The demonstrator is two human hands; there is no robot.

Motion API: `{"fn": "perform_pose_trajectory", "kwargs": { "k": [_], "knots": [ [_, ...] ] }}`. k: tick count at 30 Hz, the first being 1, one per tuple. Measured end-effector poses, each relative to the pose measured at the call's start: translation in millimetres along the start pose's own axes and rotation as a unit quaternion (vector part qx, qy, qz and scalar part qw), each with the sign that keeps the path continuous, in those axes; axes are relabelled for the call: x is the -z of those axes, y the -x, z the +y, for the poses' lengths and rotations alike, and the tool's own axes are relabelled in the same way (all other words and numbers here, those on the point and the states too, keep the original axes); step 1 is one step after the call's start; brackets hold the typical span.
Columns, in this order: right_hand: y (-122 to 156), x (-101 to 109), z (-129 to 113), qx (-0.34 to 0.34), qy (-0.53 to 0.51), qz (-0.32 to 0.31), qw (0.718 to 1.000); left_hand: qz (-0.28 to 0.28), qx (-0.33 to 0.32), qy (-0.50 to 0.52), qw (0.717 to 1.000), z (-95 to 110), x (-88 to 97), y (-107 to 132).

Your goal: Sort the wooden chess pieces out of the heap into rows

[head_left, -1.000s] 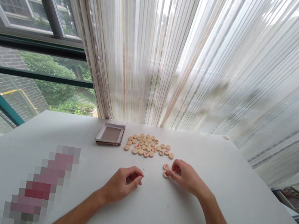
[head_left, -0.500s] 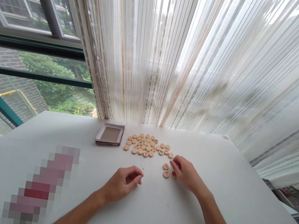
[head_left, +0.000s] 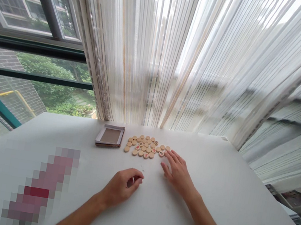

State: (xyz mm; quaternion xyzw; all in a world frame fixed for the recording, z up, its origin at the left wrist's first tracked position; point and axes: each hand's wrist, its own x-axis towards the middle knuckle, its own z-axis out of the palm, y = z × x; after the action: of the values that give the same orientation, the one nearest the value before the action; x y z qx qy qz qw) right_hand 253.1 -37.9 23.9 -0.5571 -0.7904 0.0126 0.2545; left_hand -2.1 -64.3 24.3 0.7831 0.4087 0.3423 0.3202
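Many round wooden Chinese chess pieces (head_left: 143, 149) lie in a loose cluster at the far middle of the table. Most are plain side up; a few show red or dark characters. My right hand (head_left: 177, 169) is at the cluster's right end, palm down, fingers stretched and apart. Its fingertips reach close to a piece with a dark character (head_left: 161, 154); whether they touch it I cannot tell. Any pieces beneath that hand are hidden. My left hand (head_left: 124, 184) rests nearer me with fingers curled and tips pinched to the thumb; what they hold, if anything, is hidden.
Left of the pieces stands a shallow open box (head_left: 110, 136) with white walls. A blurred pinkish patch (head_left: 42, 183) covers the table's left side. Behind the white table (head_left: 99, 218) hang striped string curtains (head_left: 151, 71), with a window (head_left: 36, 41) at the left.
My right hand has shifted slightly left and its fingers have spread from a pinch. The three red-character pieces near it are now out of sight. My left hand has stayed in place.
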Motion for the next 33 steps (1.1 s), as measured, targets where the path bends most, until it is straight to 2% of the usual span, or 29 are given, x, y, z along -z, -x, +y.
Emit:
{"fn": "perform_pose_trajectory", "kwargs": {
  "k": [3,6,14,16,18,20,22,24,29,33],
  "knots": [
    [-1.4,1.4,19.2,-0.038,-0.003,-0.023,0.999,-0.001,-0.004,-0.007,1.000,-0.2,0.2,0.6],
    [-2.9,2.7,30.1,-0.047,-0.010,-0.030,0.998,-0.003,-0.005,-0.007,1.000,-0.3,0.7,1.2],
    [-1.7,17.3,42.2,-0.120,-0.044,0.014,0.992,0.000,-0.007,-0.011,1.000,-2.0,1.3,1.5],
    [-2.7,22.6,41.1,-0.131,-0.054,0.015,0.990,-0.002,-0.008,-0.012,1.000,-1.8,1.6,1.2],
    [-4.7,28.2,32.7,-0.143,-0.111,0.002,0.984,-0.002,-0.007,-0.013,1.000,-1.7,2.0,1.0],
    [-6.6,33.4,17.0,-0.161,-0.276,-0.048,0.946,0.000,-0.005,-0.010,1.000,-1.7,2.3,0.8],
    [-7.2,37.3,-2.4,-0.171,-0.420,-0.090,0.887,0.003,-0.002,-0.007,1.000,-1.9,2.3,0.8],
    [-5.9,38.4,-20.7,-0.179,-0.510,-0.118,0.833,0.006,0.001,-0.003,1.000,-2.5,1.9,1.0],
    [2.8,27.3,-46.2,-0.192,-0.629,-0.154,0.738,0.009,0.004,0.019,1.000,-3.9,0.8,1.1],
    [10.4,8.6,-56.4,-0.197,-0.683,-0.151,0.687,0.025,0.005,0.028,0.999,-3.7,1.3,0.3]
  ]
}}
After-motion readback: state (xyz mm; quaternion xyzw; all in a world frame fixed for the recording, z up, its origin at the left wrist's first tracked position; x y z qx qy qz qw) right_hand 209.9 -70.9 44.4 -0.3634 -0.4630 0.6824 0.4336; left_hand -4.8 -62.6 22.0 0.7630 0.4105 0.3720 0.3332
